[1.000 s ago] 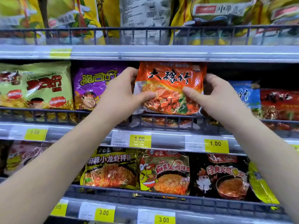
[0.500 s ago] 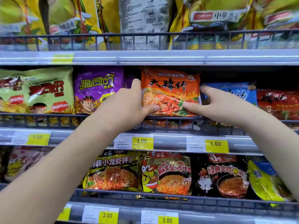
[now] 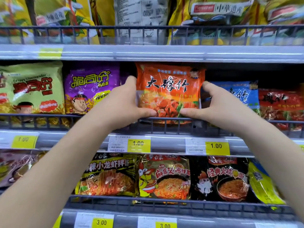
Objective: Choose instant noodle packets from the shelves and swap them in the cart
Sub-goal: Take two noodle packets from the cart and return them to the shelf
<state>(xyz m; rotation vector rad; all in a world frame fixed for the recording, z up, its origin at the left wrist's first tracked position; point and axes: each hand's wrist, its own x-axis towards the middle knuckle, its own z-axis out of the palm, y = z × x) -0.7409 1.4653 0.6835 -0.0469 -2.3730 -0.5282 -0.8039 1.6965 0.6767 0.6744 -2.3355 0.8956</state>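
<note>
An orange instant noodle packet with black characters stands upright on the middle shelf, its bottom edge behind the wire rail. My left hand grips its left side, thumb across the lower front. My right hand grips its right side, thumb pressed on the lower front, fingers behind the edge. The cart is out of view.
Purple and green packets stand left of it, blue and red ones to the right. Yellow bags fill the top shelf. Black and yellow packets line the lower shelf. Yellow price tags run along the shelf edges.
Both hands have lowered the orange packet and pushed it back into the middle shelf, behind the wire rail. The grip on both sides stays.
</note>
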